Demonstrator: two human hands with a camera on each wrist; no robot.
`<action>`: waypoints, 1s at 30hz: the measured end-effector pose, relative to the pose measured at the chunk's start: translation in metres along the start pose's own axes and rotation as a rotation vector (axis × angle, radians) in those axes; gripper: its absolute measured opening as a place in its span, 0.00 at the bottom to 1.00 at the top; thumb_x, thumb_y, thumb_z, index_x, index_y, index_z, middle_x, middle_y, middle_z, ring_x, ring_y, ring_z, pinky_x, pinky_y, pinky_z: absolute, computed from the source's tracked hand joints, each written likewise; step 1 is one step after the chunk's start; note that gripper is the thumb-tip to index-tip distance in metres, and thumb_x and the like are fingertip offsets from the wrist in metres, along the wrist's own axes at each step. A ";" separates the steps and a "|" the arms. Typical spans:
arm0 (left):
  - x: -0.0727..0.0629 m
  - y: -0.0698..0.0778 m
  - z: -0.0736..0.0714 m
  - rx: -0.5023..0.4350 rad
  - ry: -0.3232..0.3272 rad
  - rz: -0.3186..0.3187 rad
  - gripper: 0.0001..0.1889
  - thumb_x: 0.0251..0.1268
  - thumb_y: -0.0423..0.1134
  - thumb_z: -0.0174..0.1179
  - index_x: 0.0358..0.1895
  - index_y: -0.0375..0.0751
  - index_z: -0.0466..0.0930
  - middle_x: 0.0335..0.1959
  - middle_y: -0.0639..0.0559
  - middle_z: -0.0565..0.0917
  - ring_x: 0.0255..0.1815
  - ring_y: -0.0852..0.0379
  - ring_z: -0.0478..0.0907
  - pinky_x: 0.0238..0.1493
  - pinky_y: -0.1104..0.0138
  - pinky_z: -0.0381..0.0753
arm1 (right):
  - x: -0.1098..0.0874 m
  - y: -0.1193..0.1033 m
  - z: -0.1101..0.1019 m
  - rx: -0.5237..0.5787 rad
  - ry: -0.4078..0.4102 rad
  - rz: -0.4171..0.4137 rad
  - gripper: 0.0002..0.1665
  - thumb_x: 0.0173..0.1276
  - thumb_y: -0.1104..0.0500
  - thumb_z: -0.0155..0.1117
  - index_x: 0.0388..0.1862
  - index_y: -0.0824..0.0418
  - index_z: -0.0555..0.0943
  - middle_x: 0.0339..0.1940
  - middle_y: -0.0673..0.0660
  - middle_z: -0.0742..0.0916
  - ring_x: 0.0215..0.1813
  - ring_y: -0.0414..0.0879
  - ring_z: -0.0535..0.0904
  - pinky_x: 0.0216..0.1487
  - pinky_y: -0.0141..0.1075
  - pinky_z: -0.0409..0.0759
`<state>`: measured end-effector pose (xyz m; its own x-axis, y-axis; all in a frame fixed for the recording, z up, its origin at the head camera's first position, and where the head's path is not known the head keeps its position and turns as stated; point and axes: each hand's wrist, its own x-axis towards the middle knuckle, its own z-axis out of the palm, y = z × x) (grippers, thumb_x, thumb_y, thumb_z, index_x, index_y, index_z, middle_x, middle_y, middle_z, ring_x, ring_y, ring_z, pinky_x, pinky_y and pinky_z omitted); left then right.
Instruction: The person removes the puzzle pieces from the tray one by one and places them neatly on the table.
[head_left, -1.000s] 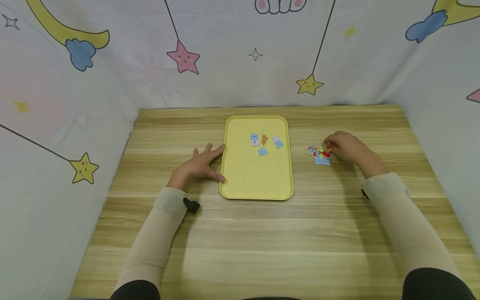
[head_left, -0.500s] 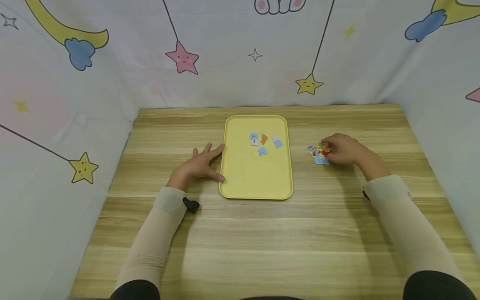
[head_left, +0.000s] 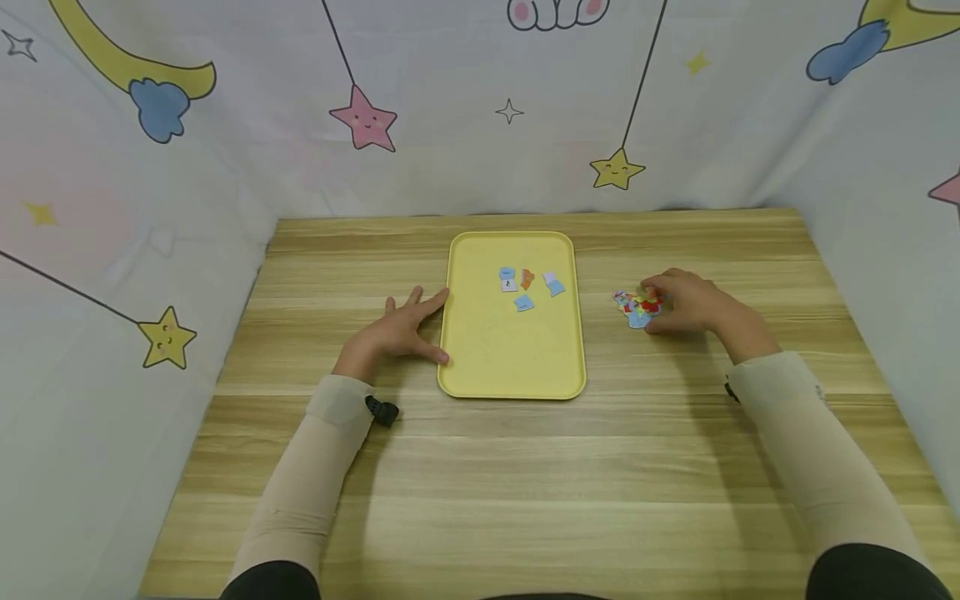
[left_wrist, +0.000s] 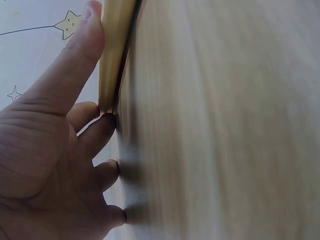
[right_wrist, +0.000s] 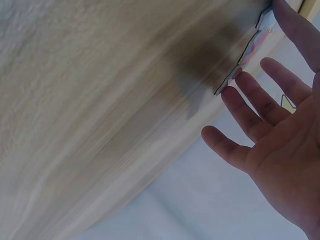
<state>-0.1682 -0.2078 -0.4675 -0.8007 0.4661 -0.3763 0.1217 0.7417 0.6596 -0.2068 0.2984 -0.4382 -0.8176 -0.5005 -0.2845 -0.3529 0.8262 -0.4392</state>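
Note:
My left hand [head_left: 397,329] rests at the left side of a yellow tray [head_left: 512,358], fingers spread. In the left wrist view the thumb [left_wrist: 85,50] lies against the tray's rim and the other fingertips touch the table. To the right of the tray, a cluster of joined jigsaw puzzle pieces [head_left: 636,310], red, yellow and light blue, lies flat on the table. My right hand [head_left: 690,302] is at the cluster's right side. In the right wrist view its thumb and loosely bent fingertips touch the edge of the puzzle pieces [right_wrist: 250,47], which partly hide behind the fingers.
Several loose puzzle pieces lie in the upper half of the tray, among them an orange piece [head_left: 527,279] and a light-blue piece [head_left: 524,303]. The wood-grain table [head_left: 495,492] is bounded by a white printed curtain [head_left: 450,167] at the back and sides.
My right hand has changed its hold, the thumb coming down to the cluster's lower right corner, and the cluster has shifted slightly left. My left hand and the tray stay as they were.

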 end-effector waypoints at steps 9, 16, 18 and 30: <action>0.001 -0.001 0.000 0.003 -0.001 0.005 0.67 0.52 0.56 0.82 0.88 0.54 0.40 0.88 0.50 0.44 0.87 0.47 0.22 0.77 0.43 0.11 | 0.002 0.002 0.000 0.002 -0.009 0.002 0.45 0.66 0.53 0.79 0.75 0.72 0.72 0.66 0.72 0.78 0.62 0.66 0.76 0.63 0.66 0.73; 0.001 -0.001 0.000 0.001 0.001 0.008 0.68 0.51 0.56 0.82 0.88 0.54 0.40 0.88 0.50 0.44 0.87 0.47 0.22 0.77 0.43 0.10 | 0.003 0.001 0.001 -0.005 -0.014 0.021 0.45 0.66 0.53 0.79 0.75 0.70 0.72 0.67 0.72 0.76 0.63 0.67 0.76 0.63 0.67 0.73; 0.001 -0.001 0.001 0.004 0.000 0.011 0.68 0.51 0.57 0.82 0.88 0.54 0.40 0.88 0.50 0.44 0.87 0.47 0.22 0.77 0.43 0.10 | 0.002 -0.001 0.000 -0.007 -0.016 0.029 0.45 0.65 0.53 0.79 0.75 0.70 0.72 0.69 0.73 0.75 0.65 0.69 0.74 0.64 0.70 0.71; 0.000 -0.001 0.001 0.012 0.000 0.010 0.67 0.52 0.56 0.82 0.88 0.53 0.40 0.88 0.49 0.44 0.87 0.46 0.22 0.77 0.42 0.11 | 0.004 -0.014 -0.006 -0.016 -0.003 0.080 0.51 0.66 0.49 0.79 0.79 0.69 0.67 0.75 0.76 0.68 0.75 0.76 0.62 0.71 0.75 0.60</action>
<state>-0.1679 -0.2086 -0.4689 -0.7997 0.4730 -0.3699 0.1363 0.7429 0.6554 -0.2079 0.2870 -0.4279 -0.8422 -0.4334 -0.3207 -0.2934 0.8675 -0.4016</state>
